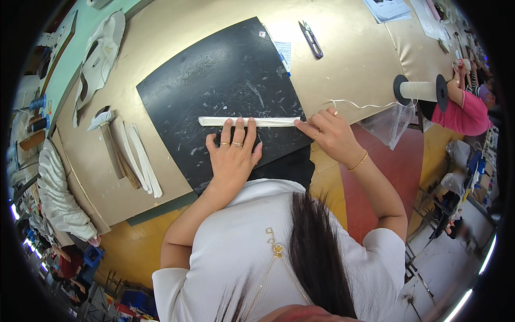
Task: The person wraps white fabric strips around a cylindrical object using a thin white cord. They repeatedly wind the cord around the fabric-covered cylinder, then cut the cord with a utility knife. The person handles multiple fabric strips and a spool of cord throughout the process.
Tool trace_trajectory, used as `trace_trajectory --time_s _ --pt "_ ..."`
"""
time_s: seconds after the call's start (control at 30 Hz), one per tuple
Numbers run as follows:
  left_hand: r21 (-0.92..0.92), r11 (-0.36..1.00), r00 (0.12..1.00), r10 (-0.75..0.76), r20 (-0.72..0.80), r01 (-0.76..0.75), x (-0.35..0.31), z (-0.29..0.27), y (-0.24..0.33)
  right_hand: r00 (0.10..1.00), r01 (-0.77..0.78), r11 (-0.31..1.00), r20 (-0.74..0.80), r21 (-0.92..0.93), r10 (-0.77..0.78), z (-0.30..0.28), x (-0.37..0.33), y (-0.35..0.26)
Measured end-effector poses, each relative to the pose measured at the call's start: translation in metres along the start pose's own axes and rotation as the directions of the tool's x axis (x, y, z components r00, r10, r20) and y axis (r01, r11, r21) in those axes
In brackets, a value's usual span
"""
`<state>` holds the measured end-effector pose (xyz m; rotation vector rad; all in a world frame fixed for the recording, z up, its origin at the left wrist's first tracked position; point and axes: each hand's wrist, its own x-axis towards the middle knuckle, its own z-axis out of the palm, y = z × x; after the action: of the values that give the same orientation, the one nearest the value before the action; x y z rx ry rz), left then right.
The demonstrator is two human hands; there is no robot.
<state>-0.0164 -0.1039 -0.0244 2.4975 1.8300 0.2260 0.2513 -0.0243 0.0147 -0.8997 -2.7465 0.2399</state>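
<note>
A long, narrow white strip (214,122), seemingly folded, lies crosswise on a scuffed black mat (214,70). My left hand (232,153) has its fingers stretched out, with the fingertips resting on the strip's lower edge near its middle. At the strip's right end, the thumb and fingers of my right hand (338,137) close on the tip; some of its fingers are curled out of sight. A thin white cord (359,105) runs from a spool (421,90) with black flanges and ends just above my right hand.
A hammer (111,145) with a wrapped head lies left of the mat beside more white strips (142,161). Thread snips (311,40) and a pen (284,63) lie beyond. White cut pieces (99,59) sit far left. A clear plastic bag (394,126) hangs at the right edge near another person (466,110).
</note>
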Motion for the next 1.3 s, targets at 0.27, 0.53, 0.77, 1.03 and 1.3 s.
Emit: trace_trajectory --time_s 0.27,0.53,0.77,1.03,1.3 --pt "-0.011 1.0 1.0 0.009 -0.017 -0.009 0.001 0.0 0.001 1.0 -0.011 1.0 -0.01 -0.003 0.011 0.004 0.0 0.003" --pt "-0.015 1.0 1.0 0.006 0.012 -0.006 0.002 0.001 0.004 0.999 -0.023 1.0 -0.031 0.009 0.023 0.008 -0.003 0.005" --pt "0.019 1.0 0.999 -0.003 0.044 0.002 0.0 0.001 0.005 1.0 0.011 1.0 -0.029 -0.027 -0.012 0.011 -0.002 0.006" --pt "0.052 0.997 0.998 0.049 0.042 -0.051 -0.002 0.002 -0.003 0.998 -0.003 0.999 -0.065 -0.035 0.0 0.012 -0.003 0.005" --pt "-0.04 0.999 0.998 -0.001 0.066 0.004 -0.003 -0.002 0.001 0.998 -0.004 1.0 -0.064 -0.023 0.003 0.014 -0.003 0.005"
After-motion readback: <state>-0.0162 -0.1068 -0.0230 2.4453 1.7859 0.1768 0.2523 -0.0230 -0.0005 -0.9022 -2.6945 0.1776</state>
